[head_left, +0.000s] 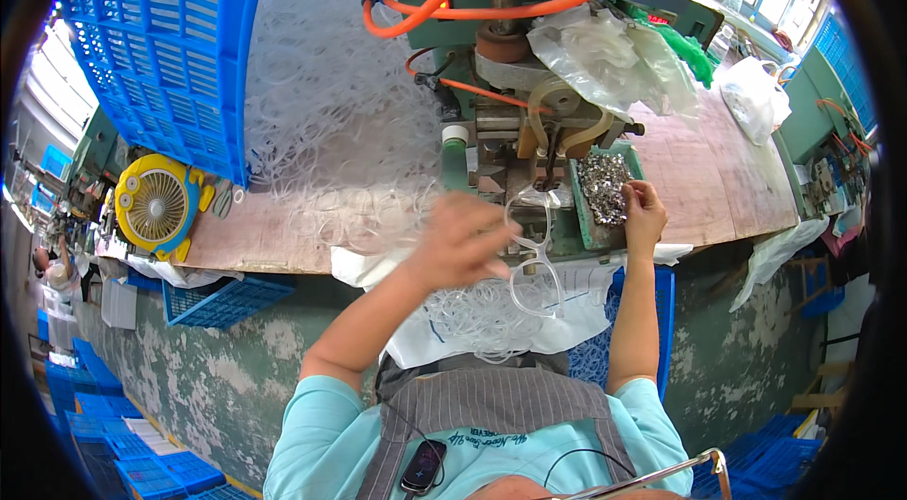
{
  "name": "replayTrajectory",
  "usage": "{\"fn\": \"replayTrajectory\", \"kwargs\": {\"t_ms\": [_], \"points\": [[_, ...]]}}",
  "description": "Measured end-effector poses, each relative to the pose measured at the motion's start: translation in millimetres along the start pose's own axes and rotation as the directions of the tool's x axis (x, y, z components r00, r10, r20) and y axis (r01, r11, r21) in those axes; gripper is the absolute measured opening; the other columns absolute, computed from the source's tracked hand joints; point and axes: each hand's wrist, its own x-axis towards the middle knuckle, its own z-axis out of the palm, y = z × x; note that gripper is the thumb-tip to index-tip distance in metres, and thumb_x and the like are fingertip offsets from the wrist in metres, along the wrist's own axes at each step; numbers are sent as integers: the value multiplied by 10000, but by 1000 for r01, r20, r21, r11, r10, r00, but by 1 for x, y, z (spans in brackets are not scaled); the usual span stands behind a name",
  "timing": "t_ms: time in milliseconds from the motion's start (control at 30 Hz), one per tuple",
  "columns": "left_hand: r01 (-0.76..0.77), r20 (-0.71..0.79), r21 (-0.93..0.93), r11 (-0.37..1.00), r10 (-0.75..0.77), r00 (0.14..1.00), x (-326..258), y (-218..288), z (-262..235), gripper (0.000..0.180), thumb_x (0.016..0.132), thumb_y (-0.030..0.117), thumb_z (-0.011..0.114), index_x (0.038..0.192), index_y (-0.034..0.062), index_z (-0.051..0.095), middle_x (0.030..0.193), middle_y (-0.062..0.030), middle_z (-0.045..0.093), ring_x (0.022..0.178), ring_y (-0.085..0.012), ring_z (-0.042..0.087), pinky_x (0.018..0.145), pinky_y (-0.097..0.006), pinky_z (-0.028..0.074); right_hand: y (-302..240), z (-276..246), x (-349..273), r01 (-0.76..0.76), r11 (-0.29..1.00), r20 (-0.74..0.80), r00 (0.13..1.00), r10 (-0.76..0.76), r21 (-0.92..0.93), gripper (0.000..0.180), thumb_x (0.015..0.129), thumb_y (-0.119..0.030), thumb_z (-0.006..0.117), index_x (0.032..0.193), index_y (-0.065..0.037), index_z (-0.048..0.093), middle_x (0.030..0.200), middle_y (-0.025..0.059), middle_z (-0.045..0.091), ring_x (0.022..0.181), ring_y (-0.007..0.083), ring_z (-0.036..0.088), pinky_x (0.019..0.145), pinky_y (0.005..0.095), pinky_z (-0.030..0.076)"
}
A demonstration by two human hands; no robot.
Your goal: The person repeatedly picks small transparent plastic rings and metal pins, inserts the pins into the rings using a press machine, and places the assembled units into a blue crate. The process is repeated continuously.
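A clear plastic eyeglass frame [536, 285] stands upright at the front of a bench press [543, 155], one rim above the other. My left hand [463, 240] is beside it on the left, smeared by motion, its fingertips at the frame's edge; whether they grip it cannot be made out. At the right edge of a green tray [588, 234] full of small shiny metal pieces [603, 186], my right hand [645, 214] has thumb and fingers pinched together. Anything between those fingertips is too small to make out. Many more clear frames [487, 316] lie on a white cloth over my lap.
A large heap of clear frames [340, 94] covers the bench at left, beside a tilted blue crate [161, 56]. A yellow fan [156, 204] stands near the bench edge. Orange air hoses [453, 9] and plastic bags [614, 56] hang about the press. A blue bin [661, 311] is at my right.
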Motion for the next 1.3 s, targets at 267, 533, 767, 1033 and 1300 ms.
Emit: {"fn": "replayTrajectory", "kwargs": {"t_ms": [267,533,767,1033,1300], "points": [[675,-285,731,98,-855,433,-96,-109,-13,667,805,439,699,1288,42,468,947,-193,645,872,-392,619,726,-478,476,-11,1,-10,105,982,-74,990,-118,-157,89,844,-101,712,931,-90,724,777,82,708,626,108,615,598,277,490],[897,-438,352,267,-801,409,-107,-108,-20,591,866,379,668,1295,23,471,711,-111,651,653,-291,639,598,-397,477,-11,2,-12,124,985,-44,991,-130,-117,91,826,-77,713,916,-87,711,766,84,700,647,145,643,633,283,507],[860,-449,4,509,-768,457,-48,-71,-36,250,925,214,625,1037,-10,639,693,-94,630,571,-218,575,555,-346,447,-25,9,-11,140,987,54,988,-144,75,98,809,-22,717,904,-46,705,783,38,696,684,78,598,642,225,471],[147,-227,135,980,-113,967,19,2,-15,221,824,184,711,997,61,652,962,-79,665,830,-272,608,745,-392,482,-105,15,-35,-136,861,317,948,-30,489,141,808,47,676,940,12,714,837,8,685,747,54,583,692,191,465],[-23,-31,-163,986,19,999,43,21,7,302,852,306,678,1018,55,661,999,-112,673,819,-271,634,742,-395,502,-147,20,-64,48,895,262,948,-181,444,247,779,23,710,1016,1,644,828,26,673,754,88,607,707,216,475]]}}
